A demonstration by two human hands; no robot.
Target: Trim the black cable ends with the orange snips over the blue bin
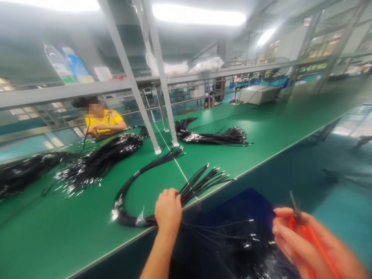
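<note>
My left hand (168, 211) is closed round a bundle of black cables (128, 186) at the front edge of the green table (87, 236). The bundle curves in a U on the tabletop, with clear tape (141, 217) wrapped round it. Its loose ends, tipped with small bright connectors, fan out beyond my fingers. A few strands run off the table edge below this hand. At the lower right, my right hand (308, 240) grips orange-handled pliers or cutters (298, 211), held in the air with the metal tip upward. The exact kind of tool is blurred.
More black cable bundles (110, 155) lie at the left, another bundle (215, 135) behind. Metal posts (165, 77) rise from the table to a shelf with bottles (77, 64). A blue bin (250, 197) holds cables below the edge. A person in yellow (104, 121) sits opposite.
</note>
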